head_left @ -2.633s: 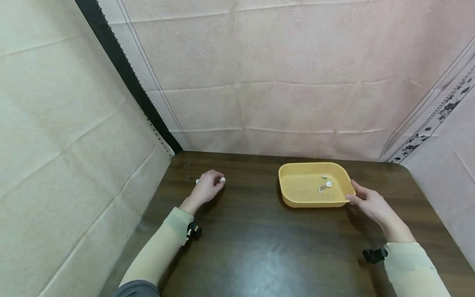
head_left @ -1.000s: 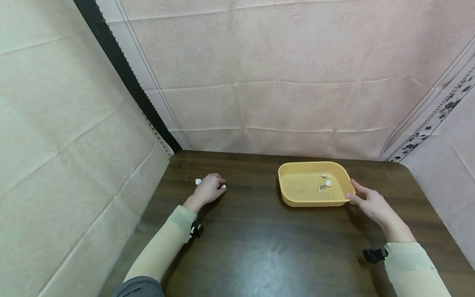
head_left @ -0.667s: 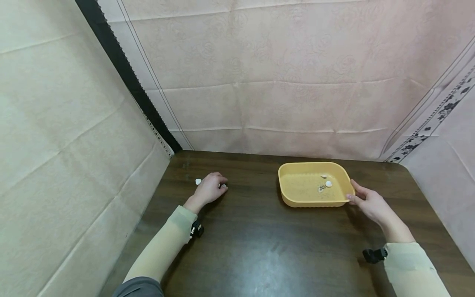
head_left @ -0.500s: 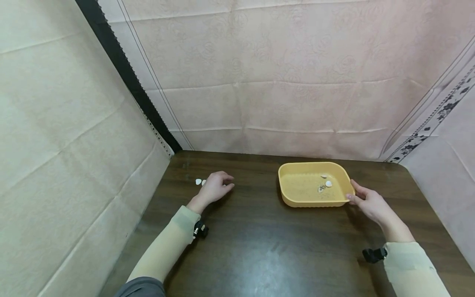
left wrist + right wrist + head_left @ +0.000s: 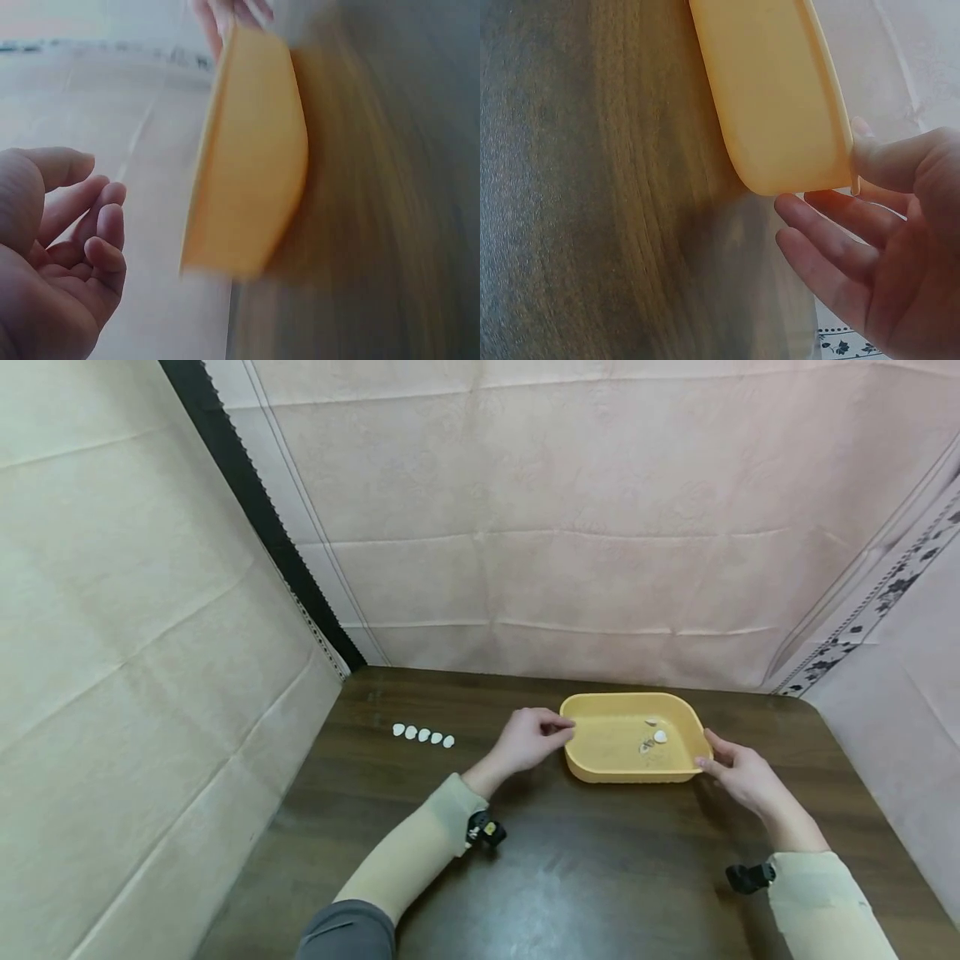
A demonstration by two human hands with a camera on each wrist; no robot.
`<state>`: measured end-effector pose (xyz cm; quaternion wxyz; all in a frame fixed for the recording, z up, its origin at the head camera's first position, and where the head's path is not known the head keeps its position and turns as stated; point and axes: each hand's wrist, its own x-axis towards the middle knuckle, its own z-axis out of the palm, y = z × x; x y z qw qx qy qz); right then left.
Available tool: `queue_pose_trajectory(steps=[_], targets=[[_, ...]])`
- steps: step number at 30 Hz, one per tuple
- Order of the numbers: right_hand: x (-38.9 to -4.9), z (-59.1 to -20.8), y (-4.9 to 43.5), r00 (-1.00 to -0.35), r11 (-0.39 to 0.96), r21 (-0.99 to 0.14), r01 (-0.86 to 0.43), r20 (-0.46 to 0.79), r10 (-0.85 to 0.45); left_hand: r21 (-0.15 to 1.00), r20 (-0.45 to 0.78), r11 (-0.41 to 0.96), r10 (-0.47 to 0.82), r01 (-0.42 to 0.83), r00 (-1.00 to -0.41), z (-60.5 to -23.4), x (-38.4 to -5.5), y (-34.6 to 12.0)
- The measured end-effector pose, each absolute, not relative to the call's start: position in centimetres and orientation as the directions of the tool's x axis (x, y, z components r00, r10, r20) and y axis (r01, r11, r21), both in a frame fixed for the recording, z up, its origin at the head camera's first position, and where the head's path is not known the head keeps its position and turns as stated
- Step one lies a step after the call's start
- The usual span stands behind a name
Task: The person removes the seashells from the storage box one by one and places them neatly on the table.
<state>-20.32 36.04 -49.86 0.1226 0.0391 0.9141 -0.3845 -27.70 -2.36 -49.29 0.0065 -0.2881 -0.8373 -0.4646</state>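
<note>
Right hand (image 5: 738,770) grips the yellow tray (image 5: 600,767) by its right corner, likely to steady it. Left hand (image 5: 528,741), fingers loosely curled and empty, hovers at the tray's left rim. Five white shells (image 5: 423,735) sit in a row on the table (image 5: 570,877).

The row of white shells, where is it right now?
In the head view, the row of white shells lies on the table's far left, beyond the left hand and the yellow tray.
</note>
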Motion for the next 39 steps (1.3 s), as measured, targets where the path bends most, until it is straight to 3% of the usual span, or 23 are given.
queue_pose_trajectory(steps=[7,13,21,31,39], targets=[[-20.2,-50.1,36.0,-0.973,0.702,-0.697,0.142,-0.230,-0.031,0.883,0.151,0.332,0.469,0.332,-0.870,-49.5,-26.6,5.2],[-20.0,-49.8,36.0,-0.975,0.717,-0.683,0.141,-0.221,-0.019,0.879,0.074,0.397,0.435,0.265,-0.897,-51.0,-27.1,10.2],[-20.0,-50.3,35.7,-0.977,0.718,-0.682,0.140,-0.211,-0.010,0.883,-0.012,0.436,0.390,0.173,-0.921,-52.4,-28.5,13.5],[-20.2,-49.9,35.4,-0.986,0.737,-0.666,0.114,-0.170,-0.001,0.828,-0.052,0.533,0.382,0.174,-0.923,-53.4,-30.1,15.5],[-20.2,-49.9,35.5,-0.984,0.730,-0.672,0.120,-0.177,-0.002,0.813,0.017,0.530,0.394,0.242,-0.919,-53.9,-30.6,16.4]])
